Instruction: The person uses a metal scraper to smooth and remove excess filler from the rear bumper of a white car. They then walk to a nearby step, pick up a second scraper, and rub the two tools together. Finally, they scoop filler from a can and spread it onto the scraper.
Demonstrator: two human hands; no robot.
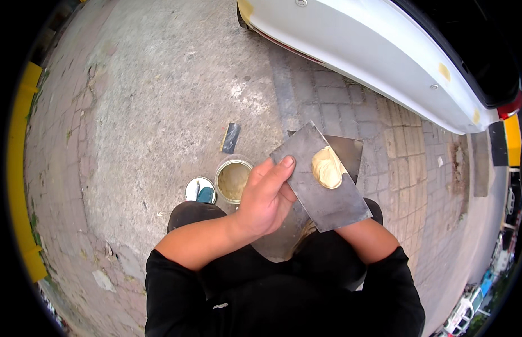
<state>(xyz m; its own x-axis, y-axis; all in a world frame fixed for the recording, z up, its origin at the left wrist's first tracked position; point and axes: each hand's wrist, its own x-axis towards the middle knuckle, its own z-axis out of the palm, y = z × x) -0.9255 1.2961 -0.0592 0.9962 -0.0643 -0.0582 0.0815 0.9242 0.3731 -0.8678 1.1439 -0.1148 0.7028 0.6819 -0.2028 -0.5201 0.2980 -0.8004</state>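
Observation:
My left hand [265, 196] grips a flat grey metal plate [342, 203] by its left edge, thumb on top and fingers underneath. On the plate sits a smooth dollop of cream-coloured paste [327, 168]. A second, darker plate [350, 153] shows behind the first one's upper right edge. My right forearm [370, 238] reaches beneath the plates; they hide the hand and its fingers, so its hold is out of sight. Left of my left hand stands an opened round tin [217, 182] with beige paste inside.
Beside the tin is a small round lid or dish [199, 178] holding a teal piece and a whitish tube. A small dark rectangular piece [231, 138] lies on the concrete beyond. A white car bumper [356, 42] with yellowish patches spans the upper right. Paving [418, 191] lies at right.

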